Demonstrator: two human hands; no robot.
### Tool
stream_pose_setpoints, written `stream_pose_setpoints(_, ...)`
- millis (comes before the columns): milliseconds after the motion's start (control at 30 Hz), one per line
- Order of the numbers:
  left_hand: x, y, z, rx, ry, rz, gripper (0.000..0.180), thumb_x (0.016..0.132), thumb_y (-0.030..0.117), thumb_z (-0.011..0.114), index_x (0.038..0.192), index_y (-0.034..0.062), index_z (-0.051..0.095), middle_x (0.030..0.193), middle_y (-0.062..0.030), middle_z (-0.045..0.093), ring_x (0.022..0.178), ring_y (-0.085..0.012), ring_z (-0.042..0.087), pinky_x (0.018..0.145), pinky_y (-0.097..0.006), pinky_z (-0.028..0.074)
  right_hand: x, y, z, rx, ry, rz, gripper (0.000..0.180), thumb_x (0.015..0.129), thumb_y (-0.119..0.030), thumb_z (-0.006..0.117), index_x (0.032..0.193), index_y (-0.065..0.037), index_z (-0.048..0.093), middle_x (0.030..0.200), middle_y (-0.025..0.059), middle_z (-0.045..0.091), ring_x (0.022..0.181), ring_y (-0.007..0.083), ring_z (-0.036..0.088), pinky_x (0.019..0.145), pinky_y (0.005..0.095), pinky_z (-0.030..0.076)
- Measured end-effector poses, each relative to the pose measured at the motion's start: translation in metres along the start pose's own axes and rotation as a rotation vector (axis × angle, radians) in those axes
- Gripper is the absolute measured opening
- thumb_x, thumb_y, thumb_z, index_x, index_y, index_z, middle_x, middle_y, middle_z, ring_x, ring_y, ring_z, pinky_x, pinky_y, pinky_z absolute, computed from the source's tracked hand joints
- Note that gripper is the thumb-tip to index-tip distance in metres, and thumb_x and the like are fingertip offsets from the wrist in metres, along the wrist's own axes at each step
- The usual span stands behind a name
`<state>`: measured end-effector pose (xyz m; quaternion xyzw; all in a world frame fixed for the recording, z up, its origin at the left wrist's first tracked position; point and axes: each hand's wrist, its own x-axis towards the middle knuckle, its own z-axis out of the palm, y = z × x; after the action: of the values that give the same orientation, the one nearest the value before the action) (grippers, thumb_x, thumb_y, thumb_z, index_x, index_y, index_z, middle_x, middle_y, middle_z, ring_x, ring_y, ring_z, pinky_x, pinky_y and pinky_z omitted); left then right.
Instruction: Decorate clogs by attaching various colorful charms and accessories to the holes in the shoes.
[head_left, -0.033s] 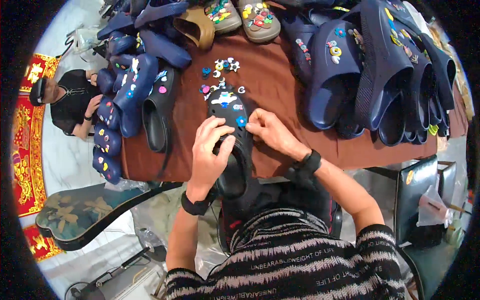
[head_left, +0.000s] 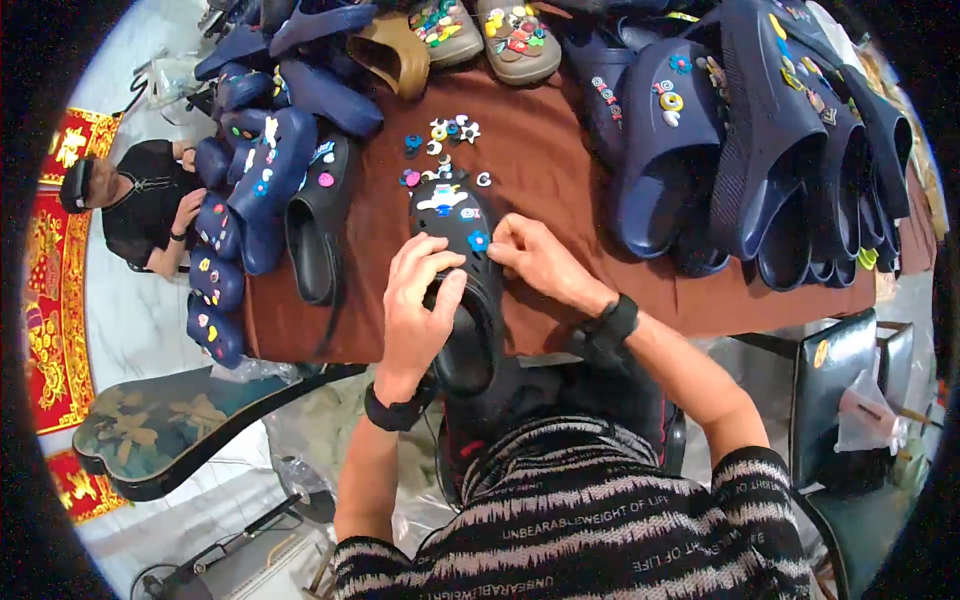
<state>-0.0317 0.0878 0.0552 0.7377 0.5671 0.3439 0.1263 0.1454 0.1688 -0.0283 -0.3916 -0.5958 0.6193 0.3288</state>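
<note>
A black clog lies on the brown cloth in front of me, its toe pointing away. My left hand grips it from the left, around the top and opening. On its upper sit a white-and-blue character charm, a small pink-and-white charm and a blue flower charm. My right hand is at the clog's right edge, thumb and fingertips pinched together beside the flower; what they hold, if anything, is hidden. Several loose charms lie beyond the toe.
A second black clog stands left on the brown cloth. Navy clogs crowd the left edge, navy slippers the right, grey clogs the far side. Another person is beyond the left edge. A black chair stands at right.
The clog's toe has shifted slightly to the left, with its charms. My right hand has moved a little up and left along with it; my left hand keeps its grip.
</note>
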Motion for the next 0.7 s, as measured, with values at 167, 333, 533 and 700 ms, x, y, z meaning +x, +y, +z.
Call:
stream_pose_setpoints(167,-0.017,-0.009,-0.001,0.037,0.184,-0.137,0.012,0.087,0.005,0.064,0.098,0.0033,0.067,0.114,-0.0143,0.064,0.117,-0.0316,0.058,0.102,-0.041,0.044,0.028,-0.014,0.010,-0.102,-0.086,-0.033,0.022,0.089,-0.020,0.066,0.086,0.000,0.057,0.073,0.0077,0.059,0.071,0.0171,0.058,0.064,0.0360,0.048)
stream_pose_setpoints(333,-0.014,-0.009,0.004,-0.002,0.226,-0.179,0.013,0.085,0.010,0.068,0.096,0.0049,0.069,0.109,-0.0139,0.064,0.115,-0.0340,0.057,0.100,-0.043,0.044,0.071,0.006,-0.015,-0.508,0.254,-0.222,0.014,0.093,-0.016,0.058,0.091,-0.001,0.056,0.079,0.0122,0.064,0.071,0.0271,0.065,0.065,0.0384,0.052)
stream_pose_setpoints(533,-0.015,-0.011,0.004,-0.021,0.244,-0.158,0.010,0.085,0.008,0.067,0.094,0.0043,0.069,0.108,-0.0135,0.064,0.113,-0.0326,0.058,0.099,-0.042,0.045,0.080,-0.014,-0.023,-0.791,0.187,-0.355,0.021,0.088,-0.020,0.067,0.098,-0.003,0.059,0.099,0.0218,0.066,0.090,0.0414,0.064,0.075,0.0515,0.051)
stream_pose_setpoints(700,-0.014,-0.013,0.002,-0.059,0.243,-0.175,0.008,0.087,0.007,0.064,0.092,0.0031,0.069,0.106,-0.0131,0.064,0.111,-0.0311,0.058,0.100,-0.041,0.045,0.085,-0.021,-0.021,-0.932,0.133,-0.318,0.020,0.084,-0.018,0.070,0.095,-0.003,0.063,0.092,0.0221,0.068,0.090,0.0413,0.066,0.077,0.0514,0.052)
